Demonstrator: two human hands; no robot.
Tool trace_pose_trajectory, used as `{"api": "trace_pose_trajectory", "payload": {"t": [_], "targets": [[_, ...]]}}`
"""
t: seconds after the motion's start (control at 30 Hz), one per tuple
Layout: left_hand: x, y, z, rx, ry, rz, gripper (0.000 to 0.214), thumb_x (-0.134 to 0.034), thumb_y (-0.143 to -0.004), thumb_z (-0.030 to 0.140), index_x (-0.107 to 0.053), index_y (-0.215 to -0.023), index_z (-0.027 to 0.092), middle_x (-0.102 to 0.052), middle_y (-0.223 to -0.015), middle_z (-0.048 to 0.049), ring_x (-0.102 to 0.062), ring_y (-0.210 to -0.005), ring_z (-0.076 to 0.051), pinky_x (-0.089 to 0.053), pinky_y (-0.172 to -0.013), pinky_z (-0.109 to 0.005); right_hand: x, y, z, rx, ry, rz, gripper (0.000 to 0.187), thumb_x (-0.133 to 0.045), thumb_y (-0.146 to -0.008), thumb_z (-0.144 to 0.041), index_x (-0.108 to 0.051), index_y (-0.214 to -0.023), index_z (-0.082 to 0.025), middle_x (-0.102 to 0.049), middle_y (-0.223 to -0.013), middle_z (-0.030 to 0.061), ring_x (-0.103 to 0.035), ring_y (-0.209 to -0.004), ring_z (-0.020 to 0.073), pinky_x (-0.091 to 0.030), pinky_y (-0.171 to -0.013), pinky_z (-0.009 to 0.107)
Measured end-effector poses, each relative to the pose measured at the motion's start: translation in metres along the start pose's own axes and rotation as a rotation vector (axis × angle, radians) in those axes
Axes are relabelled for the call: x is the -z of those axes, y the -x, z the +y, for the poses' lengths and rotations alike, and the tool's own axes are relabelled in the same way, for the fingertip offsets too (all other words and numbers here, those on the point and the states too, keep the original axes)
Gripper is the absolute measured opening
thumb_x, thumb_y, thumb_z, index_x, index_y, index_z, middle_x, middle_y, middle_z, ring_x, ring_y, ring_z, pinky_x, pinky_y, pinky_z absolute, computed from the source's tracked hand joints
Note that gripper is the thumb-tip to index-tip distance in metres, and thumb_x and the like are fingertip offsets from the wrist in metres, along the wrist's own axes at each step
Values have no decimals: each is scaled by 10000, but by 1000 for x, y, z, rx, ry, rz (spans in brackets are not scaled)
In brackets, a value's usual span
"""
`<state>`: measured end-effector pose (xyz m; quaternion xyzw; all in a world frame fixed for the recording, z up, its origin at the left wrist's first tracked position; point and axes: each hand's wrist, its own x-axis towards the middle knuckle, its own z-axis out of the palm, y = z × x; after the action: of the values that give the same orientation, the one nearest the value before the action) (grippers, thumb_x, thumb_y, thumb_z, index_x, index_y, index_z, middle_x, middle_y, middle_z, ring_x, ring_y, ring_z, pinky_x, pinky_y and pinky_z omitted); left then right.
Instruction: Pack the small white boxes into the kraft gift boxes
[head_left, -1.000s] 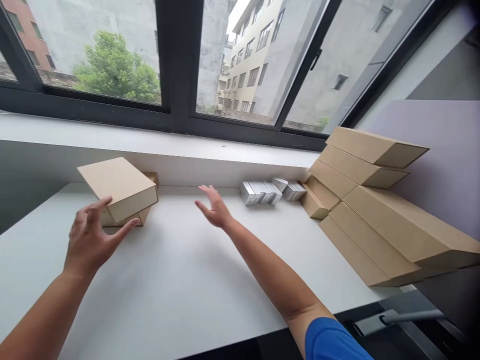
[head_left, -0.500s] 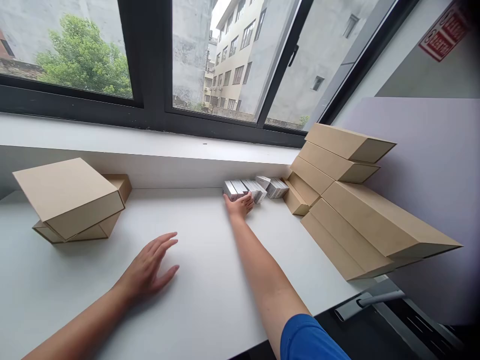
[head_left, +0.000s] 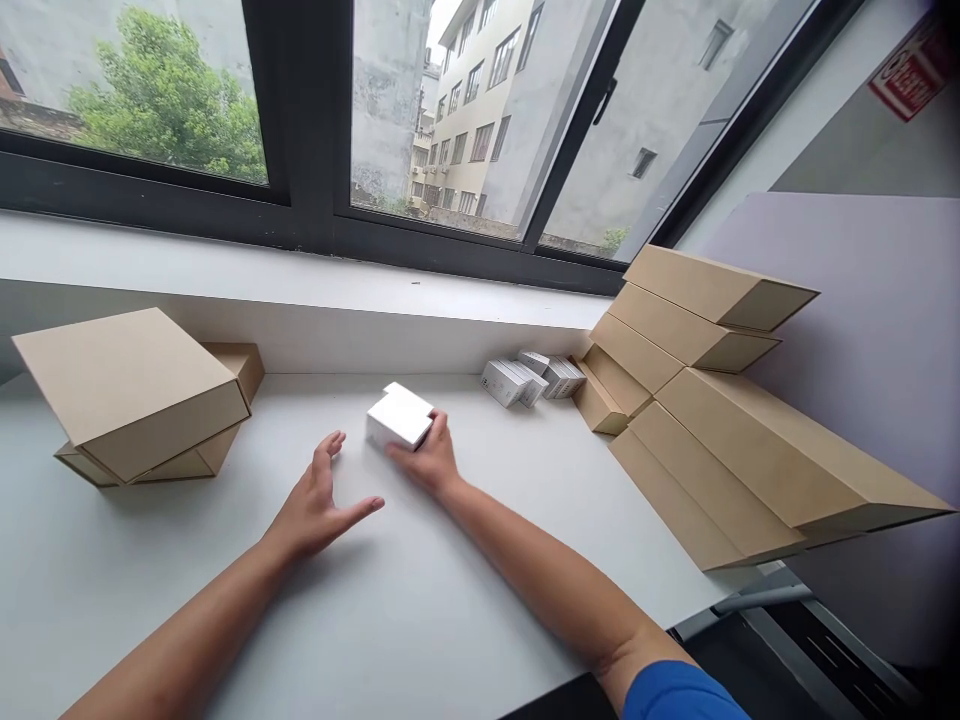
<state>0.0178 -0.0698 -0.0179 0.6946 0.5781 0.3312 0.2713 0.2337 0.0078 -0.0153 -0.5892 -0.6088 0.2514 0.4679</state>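
Observation:
My right hand (head_left: pixel 429 455) grips small white boxes (head_left: pixel 399 415), held together as a block just above the white table (head_left: pixel 420 600). How many boxes are in the grip I cannot tell; one edge steps out from the rest. To the left, my left hand (head_left: pixel 319 505) holds nothing, its fingers spread and the thumb pointing toward the white boxes. Several more small white boxes (head_left: pixel 514 382) stand in a leaning group near the back wall, with grey print on their sides.
Two tan cardboard boxes (head_left: pixel 135 385) are stacked askew at the left. Several long tan boxes (head_left: pixel 720 430) are piled at the right against a pale panel (head_left: pixel 862 300). A white ledge (head_left: pixel 300 270) and dark-framed window run along the back.
My right hand has taken white boxes from the group by the wall and moved them left and nearer. My left hand has shifted slightly right, still spread.

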Motion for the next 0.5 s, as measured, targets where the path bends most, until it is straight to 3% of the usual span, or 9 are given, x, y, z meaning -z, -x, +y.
{"api": "trace_pose_trajectory", "payload": {"t": [0.1,0.17,0.3,0.4,0.5], "targets": [[1,1,-4,-64,83,-79,1427,-878,-590,652,99,-1573,312,-225,-1654,-249,-327,-1502,-462,-366,-1162,-659,-11,58,-19,88,-42,-167,899,-919,-488,-520,-379,-1160,-266,-627,-1170,55,-650,-1083,276,-572,-891,416],[1,5,-5,-147,147,-129,1512,-925,-527,614,141,-1565,345,-208,-1641,-254,-348,-1477,-486,-385,-1135,-677,-10,80,-27,110,-32,-242,1022,-940,-471,-523,-335,-1251,-259,-565,-1259,96,-590,-1190,315,-540,-985,485],[1,14,-4,-202,223,-171,1490,-937,-548,567,142,-1560,389,-249,-1600,-239,-397,-1434,-487,-437,-1086,-680,0,90,-29,141,-17,-377,1182,-946,-517,-466,-214,-1418,-245,-447,-1394,159,-463,-1354,346,-442,-1131,537],[3,14,-5,-199,248,-190,1397,-904,-609,558,110,-1557,392,-286,-1586,-223,-409,-1427,-474,-417,-1097,-690,3,89,-27,155,9,-520,1565,-979,-471,-451,119,-1563,-233,-231,-1570,239,-227,-1520,402,-318,-1218,592],[6,13,-6,-175,226,-147,1294,-852,-674,547,83,-1554,385,-259,-1606,-218,-413,-1430,-455,-428,-1088,-670,1,90,-24,178,41,-676,1792,-1004,-428,-507,382,-1531,-239,41,-1656,255,29,-1574,438,-247,-1234,649]]}}
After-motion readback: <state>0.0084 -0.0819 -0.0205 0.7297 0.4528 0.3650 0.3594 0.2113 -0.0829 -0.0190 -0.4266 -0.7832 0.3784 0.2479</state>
